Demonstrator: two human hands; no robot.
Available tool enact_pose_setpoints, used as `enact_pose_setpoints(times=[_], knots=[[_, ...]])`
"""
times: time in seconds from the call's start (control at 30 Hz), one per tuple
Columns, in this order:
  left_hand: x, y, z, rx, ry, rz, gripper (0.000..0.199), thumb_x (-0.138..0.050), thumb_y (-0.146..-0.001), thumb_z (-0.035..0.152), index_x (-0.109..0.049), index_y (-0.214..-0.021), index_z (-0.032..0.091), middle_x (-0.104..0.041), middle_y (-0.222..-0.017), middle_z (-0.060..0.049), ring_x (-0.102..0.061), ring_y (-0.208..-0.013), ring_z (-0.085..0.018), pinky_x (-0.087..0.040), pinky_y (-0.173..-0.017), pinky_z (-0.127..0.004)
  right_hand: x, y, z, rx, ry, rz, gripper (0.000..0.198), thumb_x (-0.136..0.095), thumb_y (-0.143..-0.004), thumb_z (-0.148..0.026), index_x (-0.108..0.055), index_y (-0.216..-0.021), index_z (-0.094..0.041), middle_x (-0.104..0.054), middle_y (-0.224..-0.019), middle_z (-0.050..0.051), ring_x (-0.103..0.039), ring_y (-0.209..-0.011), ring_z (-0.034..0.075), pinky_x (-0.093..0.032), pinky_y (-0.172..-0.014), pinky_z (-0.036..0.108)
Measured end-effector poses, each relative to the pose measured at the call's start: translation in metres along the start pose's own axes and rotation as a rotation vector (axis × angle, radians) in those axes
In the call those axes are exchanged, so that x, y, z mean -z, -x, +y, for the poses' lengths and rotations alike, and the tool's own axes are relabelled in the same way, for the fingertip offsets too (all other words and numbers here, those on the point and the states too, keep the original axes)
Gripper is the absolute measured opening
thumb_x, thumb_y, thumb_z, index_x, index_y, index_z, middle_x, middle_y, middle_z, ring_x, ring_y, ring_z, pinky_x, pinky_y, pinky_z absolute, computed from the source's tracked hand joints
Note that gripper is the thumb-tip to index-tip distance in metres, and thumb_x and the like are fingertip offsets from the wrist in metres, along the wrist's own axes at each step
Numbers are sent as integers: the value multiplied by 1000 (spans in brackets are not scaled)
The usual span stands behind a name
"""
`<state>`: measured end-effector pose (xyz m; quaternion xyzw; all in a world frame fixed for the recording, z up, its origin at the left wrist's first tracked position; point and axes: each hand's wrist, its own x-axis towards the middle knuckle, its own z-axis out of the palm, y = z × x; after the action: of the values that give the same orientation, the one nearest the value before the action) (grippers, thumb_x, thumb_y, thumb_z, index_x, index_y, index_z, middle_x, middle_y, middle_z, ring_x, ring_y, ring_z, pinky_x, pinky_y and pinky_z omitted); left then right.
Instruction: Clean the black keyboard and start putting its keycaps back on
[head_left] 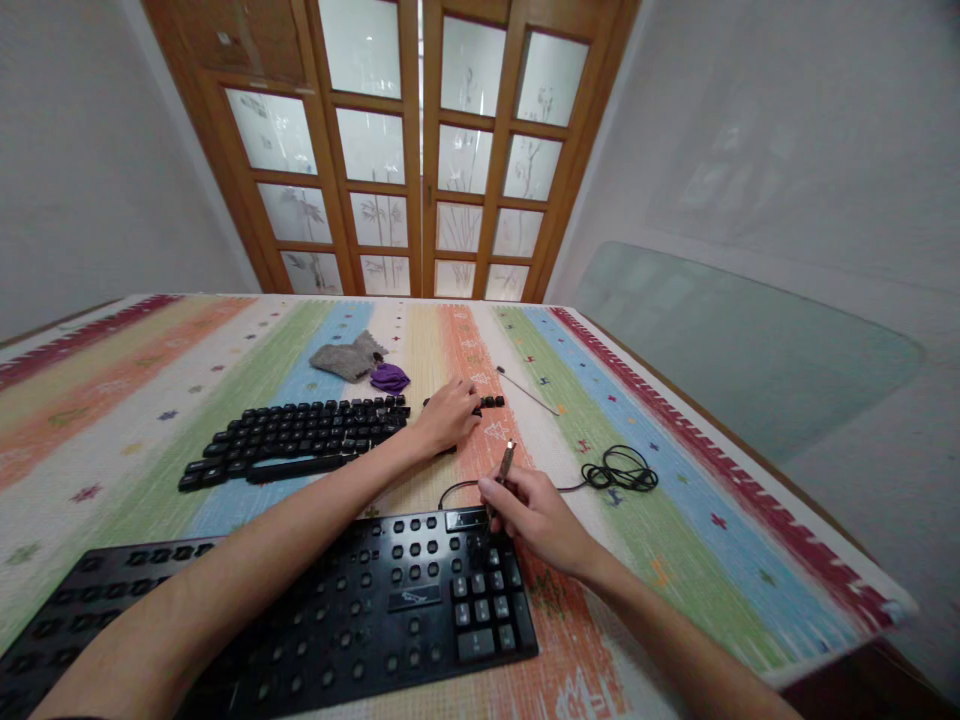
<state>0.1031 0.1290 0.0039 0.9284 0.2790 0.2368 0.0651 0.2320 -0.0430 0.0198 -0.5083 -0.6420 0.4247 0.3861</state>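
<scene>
Black plastic makes up the keyboard base (360,615), which lies across the near side of the worktop (750,530) and is the landmark for everything else. Most of its key positions are bare sockets, while a cluster of number-pad keycaps (484,605) sits fitted at its right end. Over its far right corner, the right hand (536,510) grips a slim brown tool (506,462), one end pointing up and away; whether the lower end touches the base is hidden by the fingers. The left arm crosses above the base, and the left hand (450,415) is beyond its far edge, fingers bent down at a small group of loose keycaps (491,402); I cannot tell whether it has hold of one. Farther left beyond the base, a larger block of loose keycaps (315,430) is laid out in rows, with a long bar key (296,469) along its near side. Past that block from the base lie a grey cloth (349,358) and a purple bundle (390,378), side by side. Beyond the base's right end are a coiled black cable (619,468) and, farther off, a thin rod (529,391).
</scene>
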Motion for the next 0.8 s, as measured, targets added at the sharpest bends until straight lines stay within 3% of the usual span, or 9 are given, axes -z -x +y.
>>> enact_pose_setpoints(times=[0.1, 0.23, 0.4, 0.47, 0.57, 0.8], knots=[[6, 1, 4, 22, 84, 9, 6, -62, -84, 11, -67, -87, 11, -61, -103, -13, -53, -105, -28, -45, -96, -45, 7, 1, -2, 28, -82, 87, 50, -52, -90, -65, -57, -77, -17, -59, -60, 0, -51, -51, 11, -39, -50, 24], [20, 5, 11, 35, 253, -5, 17, -51, -96, 23, -66, -97, 14, -65, -103, -10, -57, -101, -23, -47, -92, -40, 18, 0, 0, 101, -150, 221, 44, -56, -91, -60, -58, -81, -17, -60, -64, 0, -49, -49, 10, -38, -47, 23], [43, 16, 19, -21, 556, -266, 42, -39, -102, 48, -68, -106, 17, -73, -96, -6, -65, -81, -15, -51, -71, -28, 24, -3, 3, 153, -201, 342, 37, -56, -94, -54, -57, -91, -18, -62, -69, 1, -53, -52, 10, -38, -43, 21], [49, 21, 22, 11, 797, -413, 41, -54, -95, 53, -69, -108, 18, -73, -99, -7, -66, -86, -17, -51, -75, -30, 24, -5, 4, 175, -221, 360, 35, -56, -94, -53, -56, -92, -18, -63, -72, 1, -52, -50, 10, -38, -42, 21], [52, 28, 26, 108, 1058, -478, 41, -78, -78, 48, -71, -105, 18, -73, -99, -6, -65, -89, -18, -49, -83, -35, 23, -6, 6, 196, -222, 373, 34, -58, -94, -52, -56, -94, -18, -65, -77, 2, -52, -50, 9, -40, -42, 21], [43, 30, 27, 165, 1133, -441, 39, -88, -63, 31, -74, -97, 17, -72, -85, -3, -61, -74, -13, -47, -73, -29, 24, -9, 10, 188, -190, 341, 34, -56, -94, -53, -56, -94, -19, -64, -77, 1, -51, -50, 9, -42, -43, 21]])
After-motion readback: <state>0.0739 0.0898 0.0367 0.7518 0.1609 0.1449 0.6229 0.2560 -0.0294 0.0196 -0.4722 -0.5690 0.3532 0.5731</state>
